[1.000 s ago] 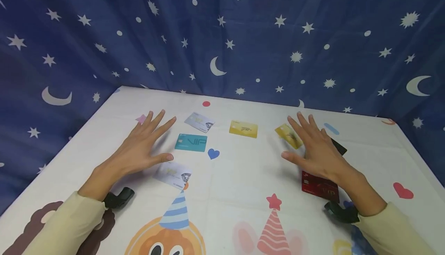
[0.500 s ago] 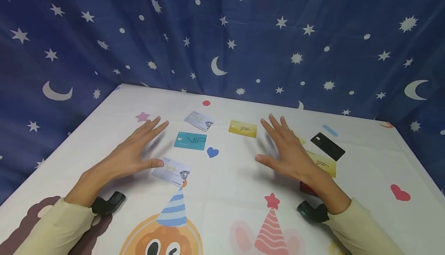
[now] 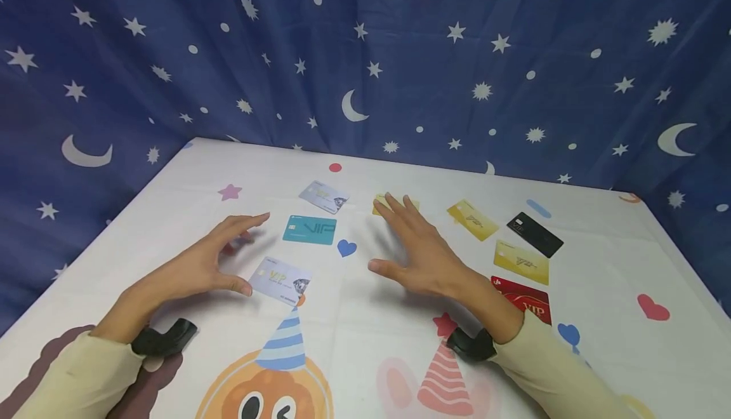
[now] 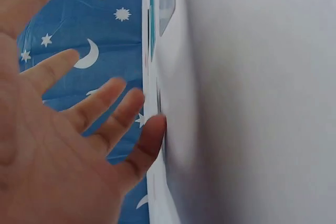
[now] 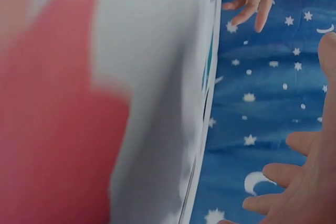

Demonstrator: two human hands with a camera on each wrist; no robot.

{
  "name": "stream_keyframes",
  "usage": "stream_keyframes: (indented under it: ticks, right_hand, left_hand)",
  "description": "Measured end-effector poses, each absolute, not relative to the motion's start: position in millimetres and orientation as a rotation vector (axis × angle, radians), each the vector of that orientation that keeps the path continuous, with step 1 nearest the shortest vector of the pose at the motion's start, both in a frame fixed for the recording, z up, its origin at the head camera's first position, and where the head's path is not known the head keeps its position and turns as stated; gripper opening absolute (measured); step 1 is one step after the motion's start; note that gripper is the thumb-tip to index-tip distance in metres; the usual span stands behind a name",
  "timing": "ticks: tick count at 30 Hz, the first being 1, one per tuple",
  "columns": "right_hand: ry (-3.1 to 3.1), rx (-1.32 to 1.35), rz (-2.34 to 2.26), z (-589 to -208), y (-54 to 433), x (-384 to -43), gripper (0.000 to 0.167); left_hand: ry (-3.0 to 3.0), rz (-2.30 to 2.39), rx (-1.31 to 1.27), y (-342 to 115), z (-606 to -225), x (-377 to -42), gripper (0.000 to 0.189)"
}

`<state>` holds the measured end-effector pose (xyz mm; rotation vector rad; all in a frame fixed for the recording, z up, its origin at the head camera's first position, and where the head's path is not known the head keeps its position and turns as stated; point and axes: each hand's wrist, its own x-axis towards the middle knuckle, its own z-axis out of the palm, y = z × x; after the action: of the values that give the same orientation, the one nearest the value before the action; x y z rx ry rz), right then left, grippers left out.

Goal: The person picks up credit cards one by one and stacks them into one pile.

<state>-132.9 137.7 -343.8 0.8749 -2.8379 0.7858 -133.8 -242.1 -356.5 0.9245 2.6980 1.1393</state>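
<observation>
My left hand [image 3: 197,266] hovers left of a silver VIP card [image 3: 280,280], its fingers loosely bent and holding nothing. Just beyond that card lies a teal VIP card [image 3: 309,230], and behind it another silver card [image 3: 324,197]. Near the table's middle, my right hand [image 3: 425,257] has its fingers spread with nothing in them. Its fingertips hide part of a yellow card [image 3: 379,206]. On the right lie a yellow card [image 3: 473,220], a black card [image 3: 535,234], a second yellow card [image 3: 521,262] and a red VIP card [image 3: 528,299], partly behind the sleeve.
A white tablecloth [image 3: 354,317] with printed cartoon figures covers the table. Behind it hangs a dark blue curtain [image 3: 400,57] with stars and moons. Each wrist wears a black camera mount, such as the left mount [image 3: 165,338].
My right hand has moved left from over the right-hand cards, uncovering them. My left hand has drawn slightly back toward the near left, and its fingers have bent more. The cards appear unmoved.
</observation>
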Motion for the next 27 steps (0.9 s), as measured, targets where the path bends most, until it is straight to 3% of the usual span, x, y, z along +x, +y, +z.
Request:
stream_keyframes:
  ticks: [7,27]
  right_hand:
    - [-2.827,0.948,0.857,-345,117,-129,0.082]
    - [-2.877,1.064,1.274,-367,64,-121,0.072]
  left_hand:
    - [2.547,1.187,0.859,-246,-361,-133,0.106]
    - [2.598,1.036,0.977,-245,-368,-134,0.083]
